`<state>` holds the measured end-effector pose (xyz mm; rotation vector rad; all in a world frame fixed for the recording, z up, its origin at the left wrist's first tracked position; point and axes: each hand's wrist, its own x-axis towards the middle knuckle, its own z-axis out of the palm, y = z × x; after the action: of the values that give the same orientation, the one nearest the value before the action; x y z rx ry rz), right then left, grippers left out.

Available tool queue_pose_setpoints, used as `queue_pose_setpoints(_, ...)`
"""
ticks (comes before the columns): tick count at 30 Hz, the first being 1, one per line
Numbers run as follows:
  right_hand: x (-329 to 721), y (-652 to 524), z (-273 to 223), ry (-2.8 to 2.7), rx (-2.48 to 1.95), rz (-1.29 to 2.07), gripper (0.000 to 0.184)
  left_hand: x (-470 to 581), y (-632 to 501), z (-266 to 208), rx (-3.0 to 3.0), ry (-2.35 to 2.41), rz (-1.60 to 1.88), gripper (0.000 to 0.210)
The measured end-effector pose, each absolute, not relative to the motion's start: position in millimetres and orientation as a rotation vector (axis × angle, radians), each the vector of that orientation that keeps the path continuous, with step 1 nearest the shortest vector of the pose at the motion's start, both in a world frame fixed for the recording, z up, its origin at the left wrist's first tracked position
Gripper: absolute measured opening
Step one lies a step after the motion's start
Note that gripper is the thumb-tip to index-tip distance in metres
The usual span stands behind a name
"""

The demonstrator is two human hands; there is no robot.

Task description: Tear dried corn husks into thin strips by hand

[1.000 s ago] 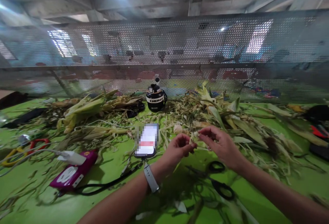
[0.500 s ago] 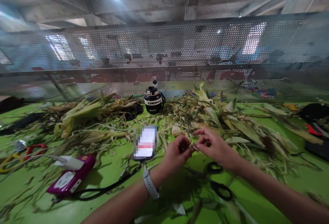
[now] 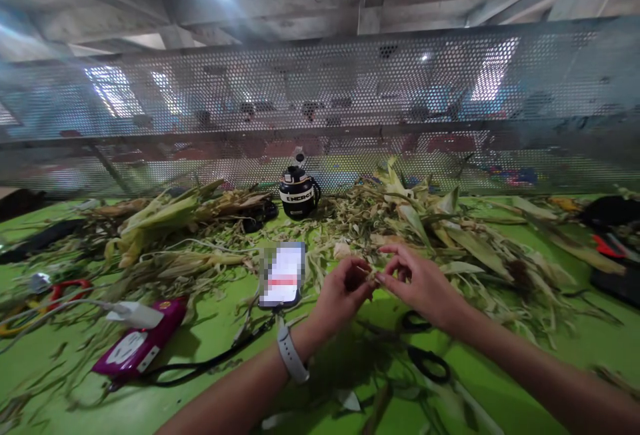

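My left hand (image 3: 345, 293), with a pale watch strap (image 3: 293, 354) on its wrist, is closed in a pinch on a small pale-green strip of corn husk (image 3: 373, 276). Thumb and index finger of my right hand (image 3: 417, 285) pinch the same strip from the other side, its other fingers loosely bent. Most of the strip is hidden by the fingertips. Below the hands lie black-handled scissors (image 3: 429, 364), partly covered by husk scraps. Just behind my left hand sits a pale crumpled husk piece (image 3: 342, 250).
Heaps of dry corn husk (image 3: 465, 248) spread over the green table (image 3: 210, 408). A phone (image 3: 285, 275), a magenta power strip (image 3: 143, 345) with a white plug, and red-and-yellow-handled scissors (image 3: 70, 288) lie leftward. A black bottle (image 3: 297, 194) stands before a perforated metal screen (image 3: 240, 115).
Both hands stay nearly in place, with slight shifts of the fingers around the husk strip. The camera view has moved very little.
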<state>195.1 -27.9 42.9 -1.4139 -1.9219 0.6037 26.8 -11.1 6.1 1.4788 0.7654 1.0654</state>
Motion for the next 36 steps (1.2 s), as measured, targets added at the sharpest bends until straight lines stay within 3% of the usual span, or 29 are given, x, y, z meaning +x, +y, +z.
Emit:
queue_pose_setpoints(5, 198, -26, 50, -1.947, -1.363, 0.600, 0.037, 23, -5, 7, 1.303, 0.789, 1.111, 0.039)
queue_pose_setpoints(13, 197, -25, 48, -1.844, -1.341, 0.787, 0.038, 24, -14, 10, 1.650, 0.754, 1.064, 0.030)
queue_pose_setpoints(17, 200, -22, 50, -1.925, -1.404, 0.727, 0.017, 24, -14, 7, 1.671, 0.719, 0.987, 0.029)
queue_pose_setpoints(20, 198, -20, 47, -2.026, -1.407, 0.653, 0.025, 25, -13, 0, 1.648, 0.698, 0.940, 0.031)
queue_pose_setpoints(27, 196, -17, 40, -1.812, -1.350, 0.818, 0.020, 26, -12, 6, 1.369, 0.721, 0.894, 0.044)
queue_pose_setpoints(36, 189, -20, 37, -1.581, -1.199, 1.140, 0.029, 17, -12, 13, 1.255, 0.599, 0.582, 0.032)
